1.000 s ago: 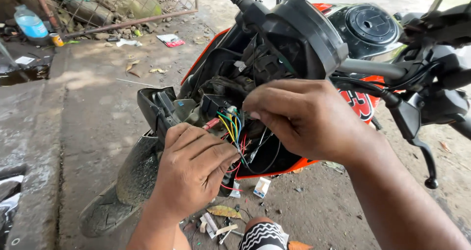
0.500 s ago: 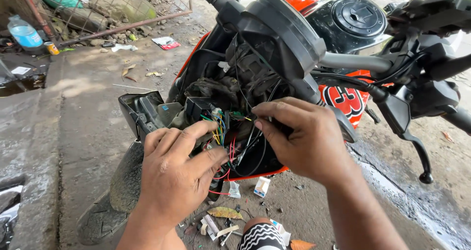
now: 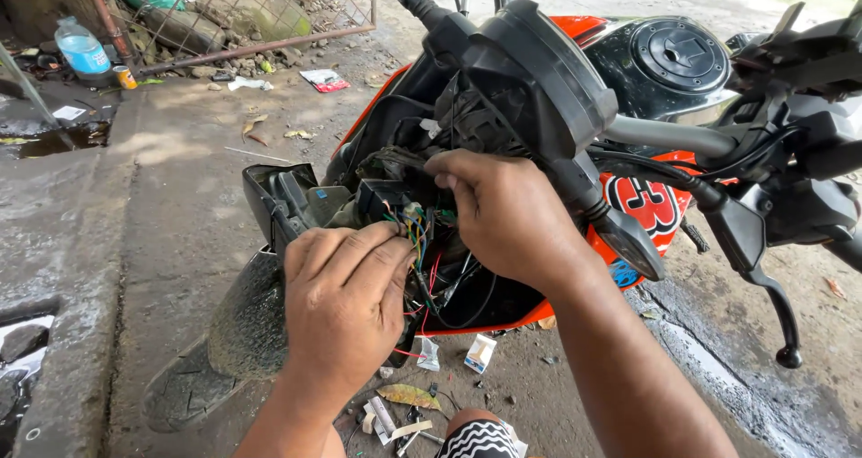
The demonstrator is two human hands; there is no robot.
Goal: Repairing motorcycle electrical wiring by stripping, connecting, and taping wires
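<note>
At frame centre, the motorcycle's headlight cavity lies open with its coloured wire bundle loose and unconnected, the left hand pinching the wires in narrowed fingers while the right hand grips the black connector block above, so reassembly looks far off.

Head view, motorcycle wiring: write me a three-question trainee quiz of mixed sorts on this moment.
1. True or false: the left hand pinches the bundle of coloured wires behind the motorcycle's front.
2. Multiple choice: where is the right hand? A) on the fuel cap; B) at the wiring under the instrument cluster; C) on the brake lever.
3. Fill in: the blue plastic bottle stands at the far ____ of the view, near the wire fence.

Key
1. True.
2. B.
3. Left.
</note>
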